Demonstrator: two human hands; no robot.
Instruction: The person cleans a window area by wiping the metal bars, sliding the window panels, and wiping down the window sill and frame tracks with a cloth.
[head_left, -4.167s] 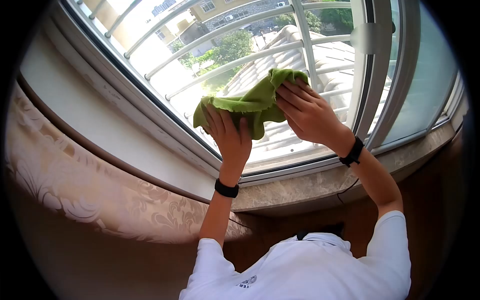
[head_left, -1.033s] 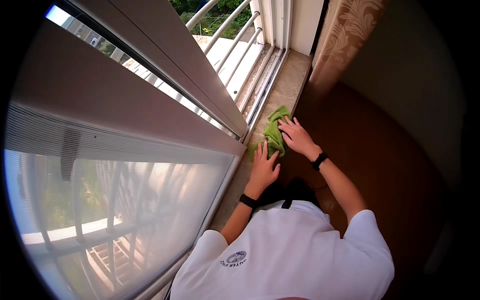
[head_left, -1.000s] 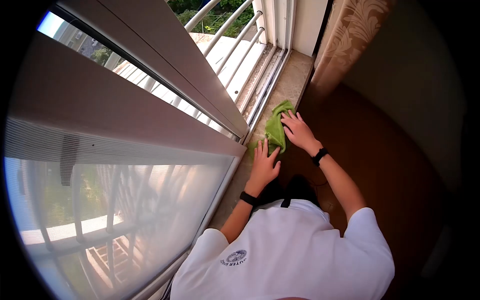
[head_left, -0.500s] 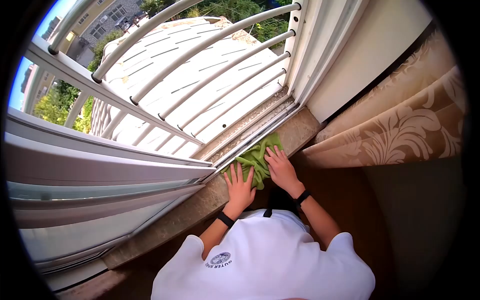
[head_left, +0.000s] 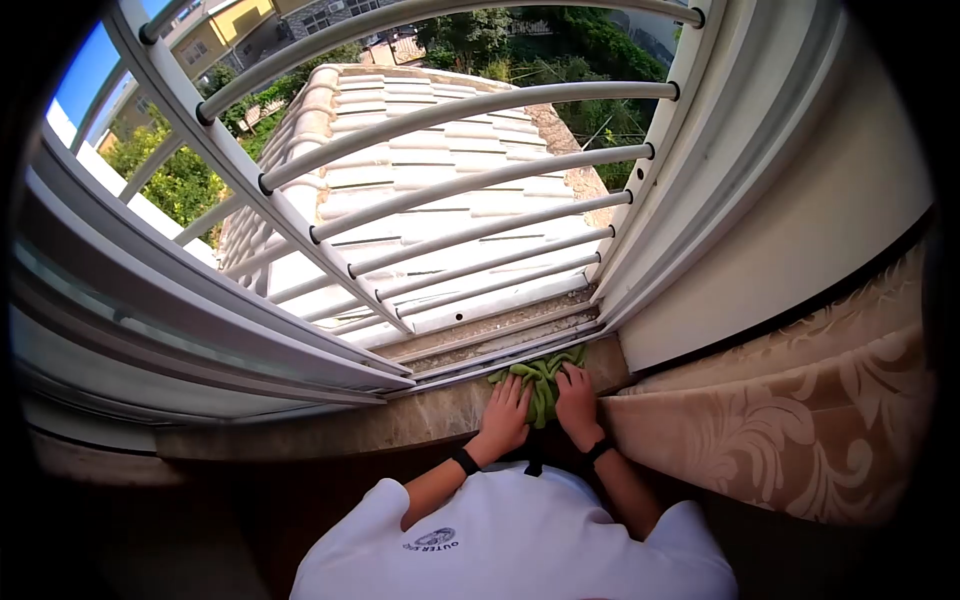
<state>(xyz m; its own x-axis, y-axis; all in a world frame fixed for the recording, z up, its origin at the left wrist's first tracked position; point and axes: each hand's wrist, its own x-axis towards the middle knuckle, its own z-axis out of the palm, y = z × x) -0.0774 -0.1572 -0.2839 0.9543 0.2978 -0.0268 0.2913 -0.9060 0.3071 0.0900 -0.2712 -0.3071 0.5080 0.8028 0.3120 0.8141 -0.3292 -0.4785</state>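
Note:
A crumpled green cloth (head_left: 542,388) lies bunched on the stone windowsill (head_left: 425,415), close to the window track. My left hand (head_left: 505,418) presses on the cloth's left part, its fingers closed over the folds. On the right side, my right hand (head_left: 576,405) has its fingers bent onto the cloth, gripping its edge. Folds of cloth rise between the two hands, and part of it hangs toward the sill's front edge. The undersides of my fingers are hidden.
White curved bars (head_left: 480,180) cross the open window, with a tiled roof (head_left: 430,150) outside. A sliding window panel (head_left: 200,330) stands at the left. A patterned beige curtain (head_left: 780,430) hangs at the right beside the white wall (head_left: 780,270).
The view has turned and tilted up. Both hands have drawn closer together, and the cloth between them is more bunched. The right hand's fingers are more bent than before.

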